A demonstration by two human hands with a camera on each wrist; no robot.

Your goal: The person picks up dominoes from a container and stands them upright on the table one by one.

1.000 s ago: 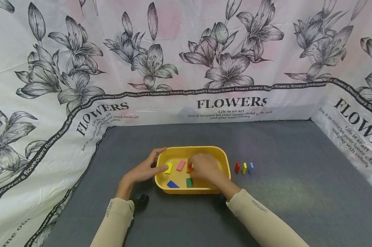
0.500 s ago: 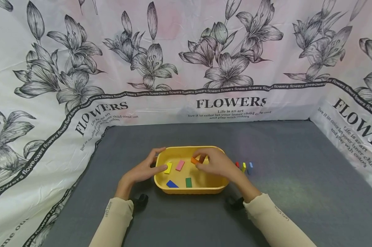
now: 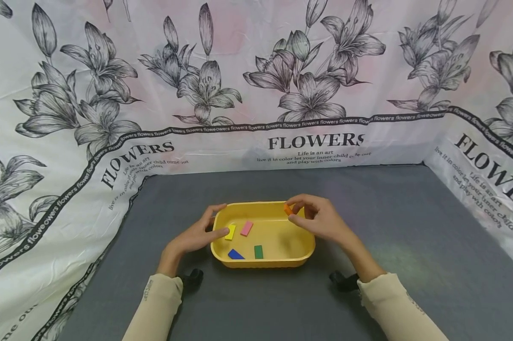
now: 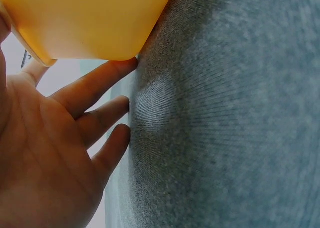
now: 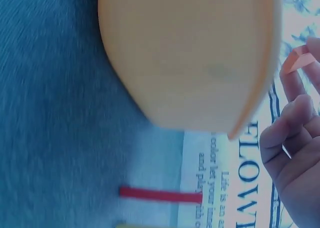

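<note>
A yellow plastic tray [image 3: 282, 244] stands on the grey table. My left hand [image 3: 193, 237] holds its left end, thumb over the rim and the other fingers outside; in the left wrist view those fingers are spread beside the tray wall [image 4: 90, 25]. Between thumb and fingertips my right hand [image 3: 326, 220] pinches an orange block [image 3: 288, 210] above the tray's back right corner. Inside the tray lie a yellow block [image 3: 231, 233], a pink block [image 3: 246, 228], a blue block [image 3: 236, 255] and a green block [image 3: 258, 252]. The left thumb partly overlaps the yellow one.
In the right wrist view a red block [image 5: 160, 194] stands upright on the table beyond the tray, with a yellow edge [image 5: 145, 226] below it. My right hand and arm hide these from the head view. A flower-printed cloth [image 3: 222, 147] encloses the table's back and sides.
My right hand has lifted the orange block from the tray's floor and carried it right and away, over the back right rim. The left hand stays on the tray.
</note>
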